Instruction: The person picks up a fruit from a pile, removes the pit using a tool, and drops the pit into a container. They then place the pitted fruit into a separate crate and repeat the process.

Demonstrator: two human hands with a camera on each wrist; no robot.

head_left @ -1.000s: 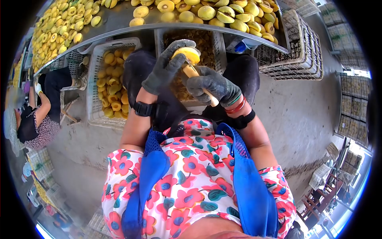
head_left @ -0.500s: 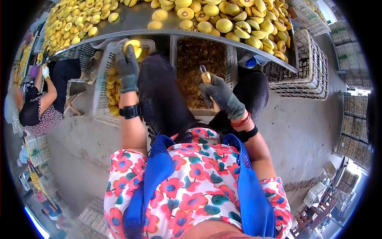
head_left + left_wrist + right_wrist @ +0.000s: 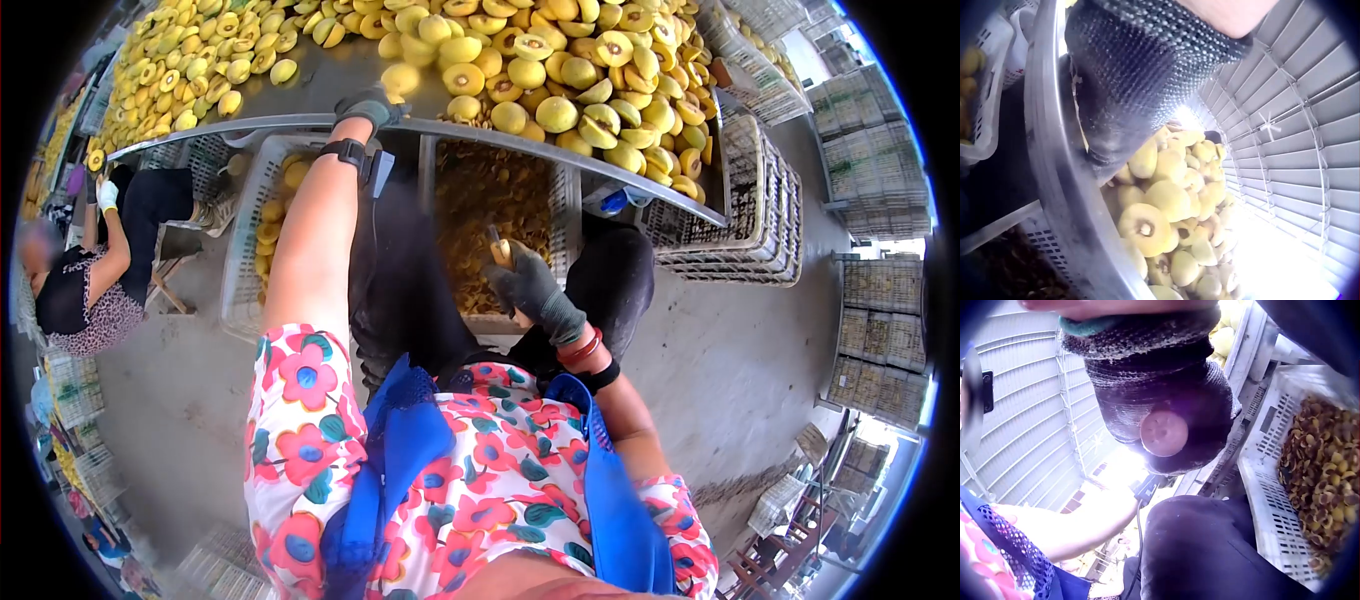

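Observation:
My gloved left hand (image 3: 368, 105) reaches over the metal table's front edge, close beside halved yellow peaches (image 3: 400, 80). Its fingertips are hidden behind the back of the glove, so I cannot tell whether they hold one. In the left wrist view the dark glove (image 3: 1129, 81) hangs over the rim, right by the peach pile (image 3: 1169, 200). Above my lap, my gloved right hand (image 3: 530, 285) grips a coring tool (image 3: 498, 245) with a wooden handle and a small metal tip pointing away from me. The round end of its handle (image 3: 1164, 433) pokes out of the fist.
Between my knees stands a white crate (image 3: 1272, 487) of brown scraps. Another crate (image 3: 240, 235) with peaches is at my left leg. The metal table (image 3: 310, 75) crosses in front, heaped with peaches. Stacked crates (image 3: 740, 215) stand at right; a seated person (image 3: 100, 270) works at left.
My left hand took a peach half from the tool to above the left crate, then moved forward onto the table edge. The right hand kept the tool and drew slightly apart, lower over my lap.

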